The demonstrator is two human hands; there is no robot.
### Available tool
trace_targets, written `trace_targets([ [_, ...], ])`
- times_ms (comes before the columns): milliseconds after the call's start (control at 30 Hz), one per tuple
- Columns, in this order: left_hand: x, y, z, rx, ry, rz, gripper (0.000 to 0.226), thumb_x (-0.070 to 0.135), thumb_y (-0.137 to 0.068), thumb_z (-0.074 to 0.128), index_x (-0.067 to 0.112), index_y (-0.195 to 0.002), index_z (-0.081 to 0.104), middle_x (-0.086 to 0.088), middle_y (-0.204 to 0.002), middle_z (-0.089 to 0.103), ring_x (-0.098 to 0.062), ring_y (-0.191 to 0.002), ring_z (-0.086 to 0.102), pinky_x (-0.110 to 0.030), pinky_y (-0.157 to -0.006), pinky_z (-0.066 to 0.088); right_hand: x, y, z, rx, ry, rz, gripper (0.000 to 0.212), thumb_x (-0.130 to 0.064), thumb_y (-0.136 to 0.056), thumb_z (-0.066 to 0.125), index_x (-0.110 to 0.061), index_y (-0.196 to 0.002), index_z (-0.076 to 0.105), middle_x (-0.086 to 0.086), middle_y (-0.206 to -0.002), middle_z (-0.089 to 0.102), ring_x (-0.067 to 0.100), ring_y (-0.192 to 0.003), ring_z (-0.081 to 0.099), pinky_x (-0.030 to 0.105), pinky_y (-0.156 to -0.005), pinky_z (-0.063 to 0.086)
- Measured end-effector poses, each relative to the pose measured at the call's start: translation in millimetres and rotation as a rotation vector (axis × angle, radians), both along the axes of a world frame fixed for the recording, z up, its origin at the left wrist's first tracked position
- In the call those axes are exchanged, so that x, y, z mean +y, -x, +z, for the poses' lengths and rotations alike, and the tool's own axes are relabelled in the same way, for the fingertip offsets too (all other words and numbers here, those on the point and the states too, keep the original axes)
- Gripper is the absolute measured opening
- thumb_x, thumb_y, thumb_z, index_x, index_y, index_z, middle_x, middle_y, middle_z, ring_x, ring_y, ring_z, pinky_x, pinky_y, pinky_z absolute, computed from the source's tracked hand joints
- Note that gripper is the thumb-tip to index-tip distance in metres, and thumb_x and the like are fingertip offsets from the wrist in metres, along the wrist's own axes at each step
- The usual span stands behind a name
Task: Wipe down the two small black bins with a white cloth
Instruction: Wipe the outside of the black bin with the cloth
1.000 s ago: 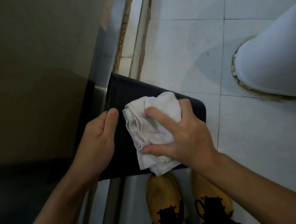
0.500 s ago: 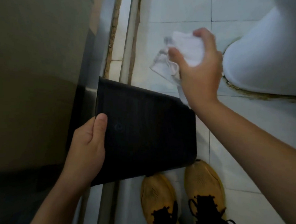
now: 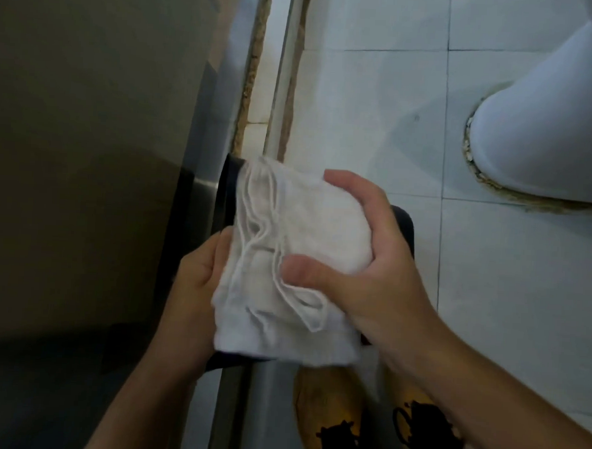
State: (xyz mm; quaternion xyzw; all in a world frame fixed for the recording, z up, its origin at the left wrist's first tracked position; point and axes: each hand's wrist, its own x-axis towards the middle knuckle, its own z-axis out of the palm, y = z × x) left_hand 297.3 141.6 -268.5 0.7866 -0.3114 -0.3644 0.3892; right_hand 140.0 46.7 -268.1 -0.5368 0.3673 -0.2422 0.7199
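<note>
A small black bin (image 3: 405,230) is held off the floor in front of me, its flat side facing up. A folded white cloth (image 3: 285,268) lies spread over most of that side, so only the bin's left rim, right corner and bottom edge show. My right hand (image 3: 364,272) grips the cloth, thumb on top and fingers curled over its right edge, pressing it on the bin. My left hand (image 3: 195,287) holds the bin's left edge, its fingers partly under the cloth. A second bin is not in view.
A dark door or panel (image 3: 86,144) with a metal frame (image 3: 230,409) stands along the left. A white toilet base (image 3: 549,134) sits at the upper right on the white tiled floor (image 3: 380,91). My yellow and black shoes (image 3: 332,415) are directly below the bin.
My right hand, which had lifted the cloth up and away half a second ago, has brought it back down, now unfolded wider over the bin's side. My left hand keeps holding the bin.
</note>
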Motion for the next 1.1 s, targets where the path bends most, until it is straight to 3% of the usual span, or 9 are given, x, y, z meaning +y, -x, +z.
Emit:
trace_targets([
  [133, -6, 4, 2, -0.002, 0.003, 0.067, 0.048, 0.037, -0.101, 0.036, -0.002, -0.082, 0.054, -0.02, -0.075, 0.058, -0.034, -0.065, 0.054, -0.041, -0.056, 0.047, -1, -8, -27, 0.417, 0.511, -0.007, 0.085, -0.068, -0.067, 0.076, -0.051, -0.14, 0.035, -0.008, -0.121, 0.036, 0.003, -0.106, 0.044, 0.005, -0.083, 0.041],
  [267, -6, 5, 2, 0.028, -0.001, 0.076, 0.048, 0.038, -0.101, 0.035, -0.002, -0.088, 0.059, -0.024, -0.084, 0.061, -0.041, -0.08, 0.059, -0.05, -0.065, 0.05, 0, -7, -38, 0.745, 0.888, 0.009, 0.084, -0.086, -0.079, 0.043, -0.04, -0.149, 0.039, 0.021, -0.138, 0.037, 0.038, -0.14, 0.028, 0.048, -0.105, 0.035],
  [333, -7, 6, 3, 0.052, -0.001, 0.081, 0.048, 0.037, -0.102, 0.035, -0.003, -0.091, 0.06, -0.024, -0.087, 0.064, -0.041, -0.084, 0.061, -0.051, -0.07, 0.051, -2, -7, -35, 0.832, 0.947, 0.037, 0.085, -0.089, -0.081, 0.035, -0.04, -0.15, 0.038, 0.032, -0.145, 0.034, 0.046, -0.15, 0.005, 0.056, -0.114, 0.02],
  [433, -8, 5, 4, 0.077, -0.005, 0.077, 0.047, 0.037, -0.102, 0.035, -0.001, -0.095, 0.062, -0.022, -0.091, 0.066, -0.04, -0.088, 0.063, -0.055, -0.074, 0.053, -9, -5, -27, 0.948, 1.072, 0.058, 0.088, -0.092, -0.079, 0.029, -0.041, -0.15, 0.04, 0.035, -0.155, 0.023, 0.053, -0.148, -0.001, 0.064, -0.116, 0.014],
  [533, -8, 5, 4, 0.096, 0.003, 0.072, 0.047, 0.036, -0.102, 0.035, 0.0, -0.096, 0.063, -0.021, -0.09, 0.067, -0.039, -0.087, 0.063, -0.053, -0.074, 0.053, -23, -5, -23, 0.896, 1.158, 0.172, 0.093, -0.093, -0.078, 0.031, -0.036, -0.152, 0.037, 0.024, -0.164, 0.006, 0.05, -0.149, -0.003, 0.069, -0.115, 0.011],
  [700, -7, 7, 4, 0.078, 0.027, 0.101, 0.048, 0.033, -0.102, 0.035, -0.004, -0.086, 0.06, -0.021, -0.078, 0.062, -0.029, -0.066, 0.061, -0.038, -0.058, 0.051, -45, -6, -38, 0.621, 1.218, 0.555, 0.108, -0.095, -0.074, 0.025, -0.033, -0.159, 0.003, 0.011, -0.166, 0.011, 0.039, -0.152, 0.001, 0.067, -0.116, 0.014],
  [800, -7, 6, 4, 0.095, 0.01, 0.085, 0.049, 0.036, -0.102, 0.034, -0.003, -0.091, 0.061, -0.024, -0.084, 0.064, -0.039, -0.077, 0.063, -0.049, -0.065, 0.052, -41, 6, -39, 0.579, 1.299, 0.656, 0.114, -0.099, -0.067, 0.032, -0.037, -0.159, 0.008, 0.017, -0.166, 0.005, 0.044, -0.151, -0.002, 0.069, -0.115, 0.012],
  [933, -8, 5, 5, 0.079, -0.003, 0.071, 0.048, 0.036, -0.103, 0.033, -0.001, -0.097, 0.062, -0.024, -0.091, 0.065, -0.043, -0.087, 0.062, -0.057, -0.072, 0.052, -34, 3, -48, 0.604, 1.407, 0.548, 0.096, -0.095, -0.074, 0.035, -0.043, -0.154, 0.025, 0.022, -0.159, 0.027, 0.047, -0.14, 0.031, 0.057, -0.1, 0.03],
  [1100, -6, 3, 6, 0.123, -0.032, 0.079, 0.042, 0.037, -0.102, 0.032, 0.018, -0.095, 0.069, -0.002, -0.087, 0.073, -0.012, -0.082, 0.07, -0.023, -0.066, 0.055, -33, -31, -39, 0.695, 1.225, 0.321, 0.091, -0.094, -0.077, 0.029, -0.044, -0.153, 0.028, 0.017, -0.144, 0.044, 0.035, -0.121, 0.046, 0.049, -0.093, 0.034],
])
